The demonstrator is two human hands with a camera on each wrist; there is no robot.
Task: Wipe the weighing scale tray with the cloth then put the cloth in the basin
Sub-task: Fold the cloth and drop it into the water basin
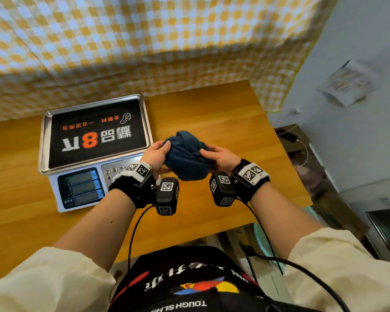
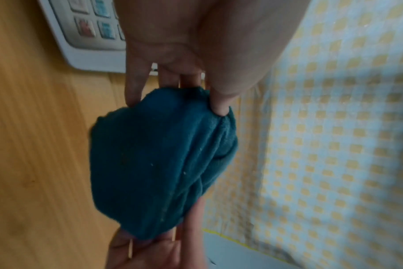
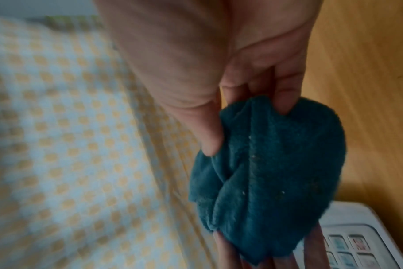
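Observation:
A bunched dark blue cloth point(image 1: 186, 154) hangs in the air above the wooden table, just right of the scale. My left hand point(image 1: 157, 155) pinches its left side between thumb and fingers point(image 2: 221, 107). My right hand point(image 1: 221, 157) pinches the opposite side the same way, thumb point(image 3: 209, 145) pressed into the folds. The cloth point(image 2: 159, 163) point(image 3: 276, 172) fills the middle of both wrist views. The steel scale tray point(image 1: 43, 140) lies on the white weighing scale point(image 1: 54, 190) at the left, a black printed sheet covering its floor. The basin is partly hidden below the table.
The wooden table point(image 1: 212, 113) runs back to a yellow and white checked curtain point(image 1: 144, 41). Part of a pale green basin point(image 1: 260, 237) shows below the table's near right edge. The scale's keypad point(image 2: 92, 23) sits close under my left hand. Cables trail from both wrist cameras.

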